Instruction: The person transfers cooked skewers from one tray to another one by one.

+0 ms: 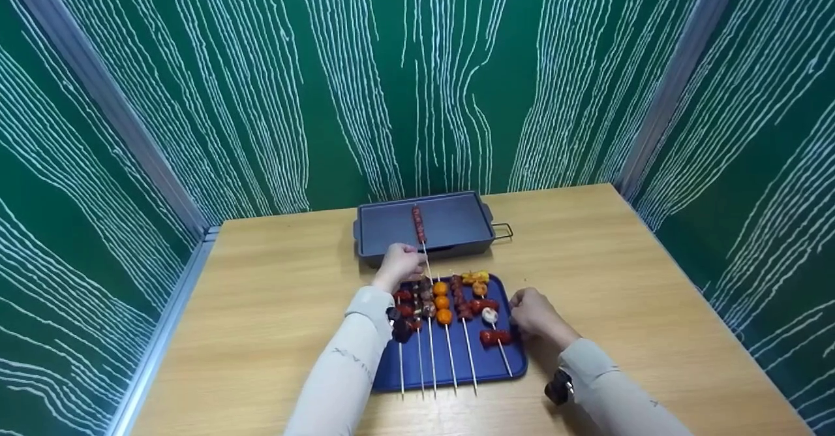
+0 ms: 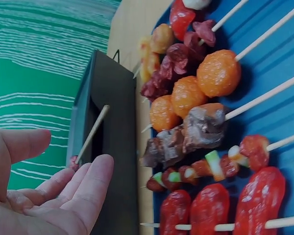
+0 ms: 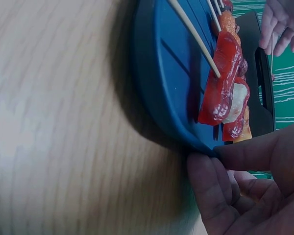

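A skewer of red-brown meat [image 1: 418,223] lies on the grey rectangular grill [image 1: 385,227], its bare stick [image 2: 94,129] sticking out over the near edge. My left hand [image 1: 400,265] is beside that stick; in the left wrist view its thumb and fingers are spread apart, and the stick's end is free. A blue tray [image 1: 456,376] holds several skewers: orange balls [image 1: 442,302], dark red meat [image 1: 460,297], red sausages [image 1: 494,337] with a white piece, and grey-brown meat chunks [image 2: 203,128]. My right hand [image 1: 536,315] pinches the tray's right rim between thumb and fingers.
The grill has a wire handle [image 1: 503,230] on its right side and stands behind the tray on the wooden table [image 1: 274,305]. Green walls [image 1: 339,96] with white lines enclose the table at the back and sides.
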`<state>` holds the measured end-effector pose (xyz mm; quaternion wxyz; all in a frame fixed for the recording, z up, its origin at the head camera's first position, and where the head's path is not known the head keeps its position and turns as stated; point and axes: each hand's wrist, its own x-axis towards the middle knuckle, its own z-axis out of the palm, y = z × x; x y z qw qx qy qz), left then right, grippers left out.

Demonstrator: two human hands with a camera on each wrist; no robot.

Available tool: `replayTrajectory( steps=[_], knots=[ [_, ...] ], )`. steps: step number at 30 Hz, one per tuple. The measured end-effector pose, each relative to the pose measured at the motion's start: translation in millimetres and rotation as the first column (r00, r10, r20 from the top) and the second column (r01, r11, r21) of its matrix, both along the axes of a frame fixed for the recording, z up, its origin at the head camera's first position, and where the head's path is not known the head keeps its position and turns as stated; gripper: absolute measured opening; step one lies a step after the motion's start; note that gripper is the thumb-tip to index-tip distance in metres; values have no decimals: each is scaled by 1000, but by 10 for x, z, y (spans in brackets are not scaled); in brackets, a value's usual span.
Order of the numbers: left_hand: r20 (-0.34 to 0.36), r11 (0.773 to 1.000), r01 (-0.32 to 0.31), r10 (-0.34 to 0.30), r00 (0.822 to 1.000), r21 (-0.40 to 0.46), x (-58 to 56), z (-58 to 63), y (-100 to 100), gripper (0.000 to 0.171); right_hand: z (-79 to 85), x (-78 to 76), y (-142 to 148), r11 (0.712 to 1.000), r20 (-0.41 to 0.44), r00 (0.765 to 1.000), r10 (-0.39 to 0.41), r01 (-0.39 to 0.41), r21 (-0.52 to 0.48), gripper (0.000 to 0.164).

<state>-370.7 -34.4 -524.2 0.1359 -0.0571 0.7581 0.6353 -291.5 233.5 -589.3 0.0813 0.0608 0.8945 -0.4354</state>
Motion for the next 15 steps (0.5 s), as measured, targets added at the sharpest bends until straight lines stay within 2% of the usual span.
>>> replayTrajectory(
  steps=[3, 10, 15],
  knots=[
    [6, 1000, -6, 6, 1000, 21, -9, -47, 14, 34, 2, -2, 2, 1000, -2, 1000, -2, 2, 2, 12],
    [55, 998, -2, -2, 998, 66, -34, -118, 45, 26, -1, -10, 9, 1000, 13, 1000, -1, 1, 9, 12],
    [98, 992, 11, -23, 995, 124, -68, -160, 95, 10, 6, -11, 6, 1000, 23, 1000, -8, 8, 5, 13]
  ],
)
